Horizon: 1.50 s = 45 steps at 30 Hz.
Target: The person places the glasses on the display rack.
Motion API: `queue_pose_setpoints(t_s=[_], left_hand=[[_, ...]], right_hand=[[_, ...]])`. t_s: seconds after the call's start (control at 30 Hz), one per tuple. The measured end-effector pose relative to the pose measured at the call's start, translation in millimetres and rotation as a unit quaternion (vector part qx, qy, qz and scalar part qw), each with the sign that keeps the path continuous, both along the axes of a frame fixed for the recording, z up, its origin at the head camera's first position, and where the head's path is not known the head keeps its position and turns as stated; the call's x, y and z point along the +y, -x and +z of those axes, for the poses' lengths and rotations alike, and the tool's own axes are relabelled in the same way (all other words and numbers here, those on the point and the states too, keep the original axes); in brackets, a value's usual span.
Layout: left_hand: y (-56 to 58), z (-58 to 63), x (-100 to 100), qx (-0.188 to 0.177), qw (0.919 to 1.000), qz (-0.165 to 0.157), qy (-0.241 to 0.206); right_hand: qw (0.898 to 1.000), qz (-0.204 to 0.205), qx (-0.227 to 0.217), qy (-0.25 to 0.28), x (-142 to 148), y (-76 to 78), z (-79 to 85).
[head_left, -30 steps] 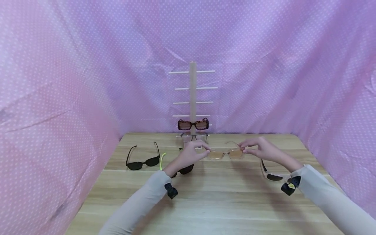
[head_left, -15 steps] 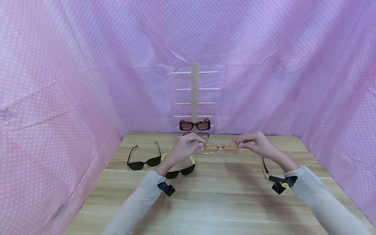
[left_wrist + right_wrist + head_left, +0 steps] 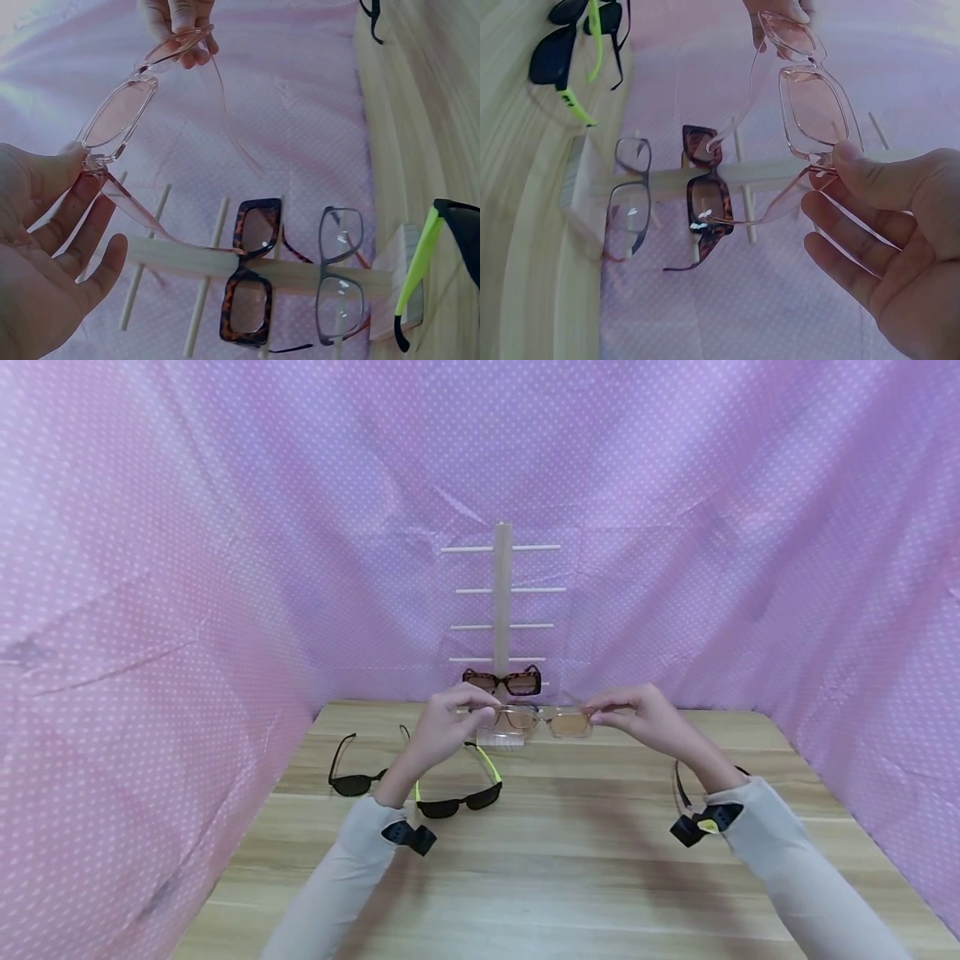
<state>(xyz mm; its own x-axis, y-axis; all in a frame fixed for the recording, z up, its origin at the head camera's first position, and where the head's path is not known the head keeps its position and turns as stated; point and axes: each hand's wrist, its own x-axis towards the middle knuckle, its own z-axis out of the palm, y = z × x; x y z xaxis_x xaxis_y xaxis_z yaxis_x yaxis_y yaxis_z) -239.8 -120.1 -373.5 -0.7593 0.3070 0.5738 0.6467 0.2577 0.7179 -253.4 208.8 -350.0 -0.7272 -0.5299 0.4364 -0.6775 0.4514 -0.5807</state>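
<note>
Both hands hold a pair of clear-framed glasses with pale orange-pink lenses [image 3: 570, 724] in front of the display stand, temples spread and pointing toward it. My left hand [image 3: 438, 735] pinches the left hinge corner between thumb and fingers, and my right hand [image 3: 648, 722] pinches the right one. Beyond them stands the wooden stand's post [image 3: 502, 602] with pairs of thin pegs. Tortoiseshell sunglasses [image 3: 710, 202] sit on a low peg level, and grey-framed glasses [image 3: 341, 306] hang below them. In the wrist views the temple tips overlap the tortoiseshell pair.
On the wooden table [image 3: 555, 877], black sunglasses with yellow-green temples [image 3: 438, 808] lie left of centre. Another black pair [image 3: 351, 786] is farther left, partly behind my left hand. A pair at right [image 3: 681, 785] is mostly hidden by my right wrist. Pink dotted cloth [image 3: 637, 485] surrounds the table.
Both hands have carried the clear-framed glasses left and farther from me, toward the stand. The glasses now overlap the stand's lower part in the head view.
</note>
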Motion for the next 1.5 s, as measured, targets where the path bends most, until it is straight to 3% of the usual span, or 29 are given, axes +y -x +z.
queue_pose_setpoints(t_s=[0.43,0.87,1.2,1.27,1.43,1.5], left_hand=[[-2.4,14.8,-14.7,0.01,0.9986,0.049,-0.018],[9.8,15.1,-21.0,0.05,0.9939,0.079,-0.058],[20.1,6.0,-18.8,0.039,0.9888,0.111,-0.092],[14.5,10.8,-16.3,0.038,0.9882,0.12,-0.087],[22.3,8.3,-15.7,0.031,0.987,0.125,-0.096],[34.4,0.6,-18.0,0.031,0.9862,0.123,-0.107]], right_hand=[[0.998,-0.04,-0.001,0.058,-29.5,-1.0,7.8],[0.991,-0.068,0.026,0.108,-51.3,3.8,9.7],[0.987,-0.085,0.02,0.134,-61.7,14.0,2.8],[0.987,-0.088,0.022,0.134,-63.2,17.5,0.8],[0.985,-0.104,0.011,0.136,-68.2,27.5,1.5],[0.984,-0.109,0.002,0.139,-69.9,31.3,2.9]])
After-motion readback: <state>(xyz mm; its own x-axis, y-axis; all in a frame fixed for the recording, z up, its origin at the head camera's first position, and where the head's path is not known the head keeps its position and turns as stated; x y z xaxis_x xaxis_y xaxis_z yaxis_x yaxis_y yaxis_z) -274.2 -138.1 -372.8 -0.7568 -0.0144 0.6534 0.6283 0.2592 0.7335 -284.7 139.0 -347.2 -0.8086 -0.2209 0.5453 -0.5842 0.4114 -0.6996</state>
